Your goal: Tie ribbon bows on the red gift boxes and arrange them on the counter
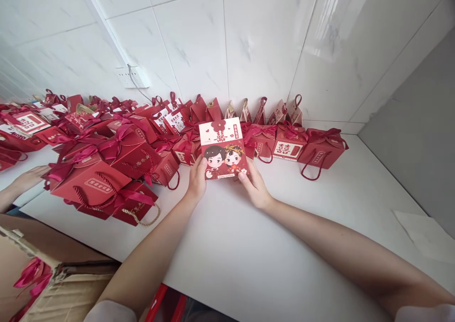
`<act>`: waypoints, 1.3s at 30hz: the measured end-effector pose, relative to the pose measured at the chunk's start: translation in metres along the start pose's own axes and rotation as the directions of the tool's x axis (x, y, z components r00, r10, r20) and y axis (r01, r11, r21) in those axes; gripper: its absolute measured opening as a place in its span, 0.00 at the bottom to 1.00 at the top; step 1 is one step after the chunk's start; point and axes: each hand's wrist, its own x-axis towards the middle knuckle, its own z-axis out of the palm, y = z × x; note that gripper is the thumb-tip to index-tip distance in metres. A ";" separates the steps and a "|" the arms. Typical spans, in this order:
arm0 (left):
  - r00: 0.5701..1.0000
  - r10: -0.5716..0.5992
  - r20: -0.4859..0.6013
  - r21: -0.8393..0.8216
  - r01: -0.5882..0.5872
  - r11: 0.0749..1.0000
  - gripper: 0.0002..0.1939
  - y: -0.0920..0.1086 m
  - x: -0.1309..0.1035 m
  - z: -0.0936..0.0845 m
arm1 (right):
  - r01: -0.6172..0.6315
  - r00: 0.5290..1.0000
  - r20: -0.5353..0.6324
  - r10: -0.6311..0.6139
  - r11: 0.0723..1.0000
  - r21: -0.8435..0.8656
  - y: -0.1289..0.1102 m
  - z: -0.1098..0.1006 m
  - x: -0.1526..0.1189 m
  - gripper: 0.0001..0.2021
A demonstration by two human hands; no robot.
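Between my two hands is a red and white gift box (223, 149), printed with a cartoon couple and a red double-happiness sign. My left hand (197, 177) grips its left side, the thumb along the edge. On the opposite side, my right hand (256, 184) holds it with the thumb on the lower front corner. The box is held up over the white table (245, 260), its printed front facing me. Its back and most of my fingers behind it are hidden. Just behind it stands a row of red gift boxes (288, 142) with ribbons and cord handles.
Stacked red boxes with bows (95, 184) crowd the left of the table. Another person's hand (30, 177) rests beyond them. A cardboard box (76, 293) sits at the lower left. A tiled wall (263, 38) with a socket (133, 77) bounds the back; white paper (423, 232) lies right.
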 end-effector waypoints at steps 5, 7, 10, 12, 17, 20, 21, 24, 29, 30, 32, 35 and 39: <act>0.978 0.193 -0.082 0.124 -0.183 0.975 0.25 0.004 -0.005 -0.003 | 0.005 0.997 -0.079 -0.004 1.000 0.009 0.002 0.005 -0.006 0.28; 0.982 0.175 -0.066 0.114 -0.167 0.979 0.24 0.007 -0.008 -0.003 | -0.019 0.993 -0.114 0.023 0.999 0.039 0.000 0.007 -0.008 0.28; 0.997 0.060 0.055 0.127 -0.067 0.990 0.25 0.011 -0.013 0.001 | -0.040 0.991 -0.128 0.049 0.996 0.075 -0.004 0.007 -0.007 0.27; 0.999 -0.027 0.040 0.114 0.022 0.993 0.25 0.012 -0.015 0.005 | -0.001 0.994 -0.106 0.006 0.999 0.046 -0.005 0.006 -0.006 0.28; 0.956 -0.293 -0.022 -0.100 0.290 0.952 0.25 0.014 -0.013 0.014 | -0.057 0.998 -0.023 0.058 0.996 0.071 -0.003 0.007 -0.002 0.38; 0.927 -0.373 0.032 -0.176 0.373 0.911 0.25 0.019 -0.012 0.016 | -0.108 0.993 -0.034 0.115 0.979 0.171 0.001 0.010 -0.001 0.33; 0.924 -0.378 0.058 -0.180 0.382 0.906 0.25 0.021 -0.012 0.016 | -0.105 0.992 -0.047 0.116 0.975 0.197 0.001 0.010 -0.001 0.31; 0.926 -0.367 0.095 -0.161 0.378 0.912 0.26 0.025 -0.012 0.017 | -0.096 0.989 -0.084 0.120 0.964 0.246 0.003 0.011 0.000 0.27; 0.916 -0.386 0.106 -0.120 0.397 0.910 0.30 0.024 -0.013 0.017 | -0.145 0.981 -0.093 0.172 0.959 0.244 0.004 0.010 0.000 0.25; 0.913 -0.392 0.115 -0.116 0.404 0.907 0.31 0.023 -0.013 0.016 | -0.145 0.981 -0.094 0.171 0.960 0.239 0.004 0.010 0.000 0.26; 0.914 -0.380 0.141 -0.108 0.396 0.912 0.33 0.022 -0.014 0.015 | -0.132 0.983 -0.098 0.157 0.965 0.227 0.004 0.009 0.001 0.29; 0.925 -0.320 0.205 -0.096 0.345 0.934 0.34 0.022 -0.014 0.013 | -0.120 0.982 -0.113 0.148 0.967 0.227 0.004 0.007 0.001 0.31; 0.926 -0.257 0.276 -0.100 0.294 0.951 0.30 0.020 -0.016 0.012 | -0.125 0.974 -0.159 0.164 0.966 0.228 0.002 0.004 0.002 0.26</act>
